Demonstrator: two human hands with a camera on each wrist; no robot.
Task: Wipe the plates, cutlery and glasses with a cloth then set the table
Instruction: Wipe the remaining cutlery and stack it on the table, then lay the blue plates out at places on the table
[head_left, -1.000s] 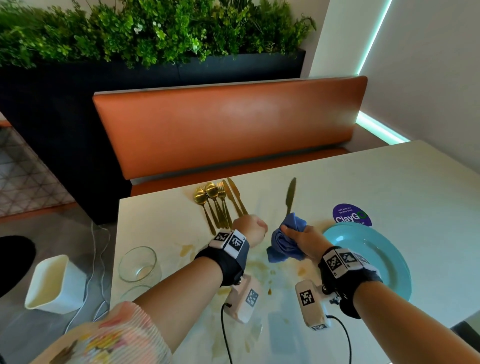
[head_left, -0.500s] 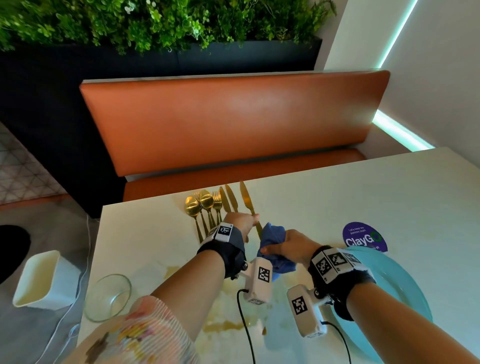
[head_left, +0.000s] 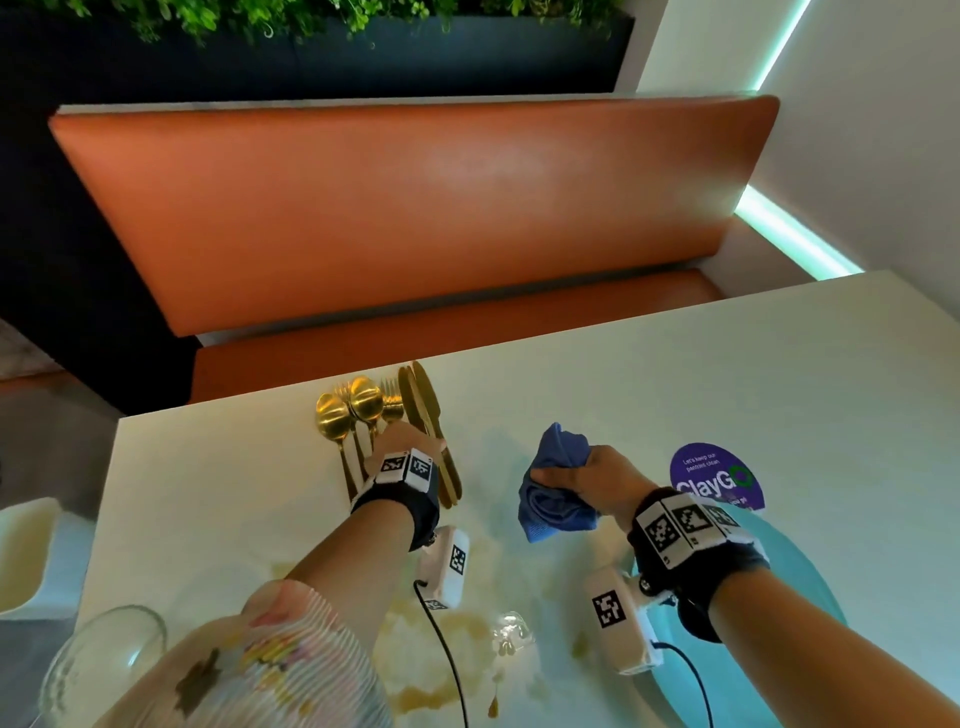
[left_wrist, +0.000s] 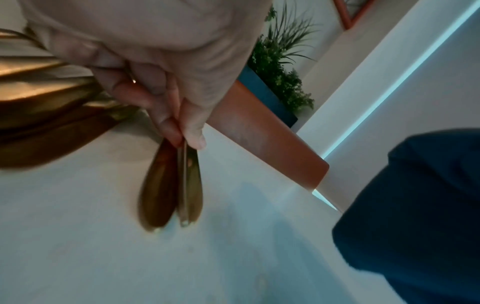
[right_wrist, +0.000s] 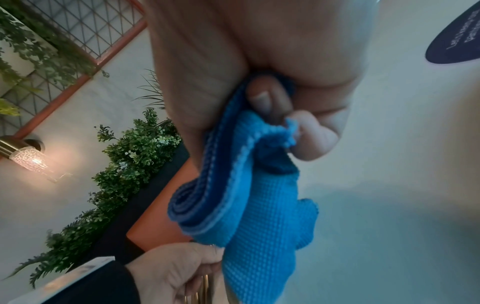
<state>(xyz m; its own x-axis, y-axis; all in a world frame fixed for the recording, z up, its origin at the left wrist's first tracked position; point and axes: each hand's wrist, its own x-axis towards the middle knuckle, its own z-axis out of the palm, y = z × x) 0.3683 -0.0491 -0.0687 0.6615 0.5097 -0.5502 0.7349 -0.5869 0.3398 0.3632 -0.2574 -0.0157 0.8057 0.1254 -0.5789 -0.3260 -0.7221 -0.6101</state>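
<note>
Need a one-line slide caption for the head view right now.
Left hand grips a gold knife by the cutlery; right hand holds the cloth.

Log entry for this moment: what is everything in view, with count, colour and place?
gold cutlery: several pieces (two spoon bowls show; total unclear), gold, far-left part of the table
knife: one, gold, at the cutlery pile
cloth: one, blue, bunched, mid-table
plate: one, teal, under the right forearm
glass: one, clear, near-left table corner
sticker: one, purple, beyond the plate
table: one, white, with brownish stains
bench: one, orange, behind the table
planter: one, dark with greenery, behind the bench
container: one, white, left of the table
wall lamp: one, lit
left hand: pinches the knife
right hand: grips the cloth
</note>
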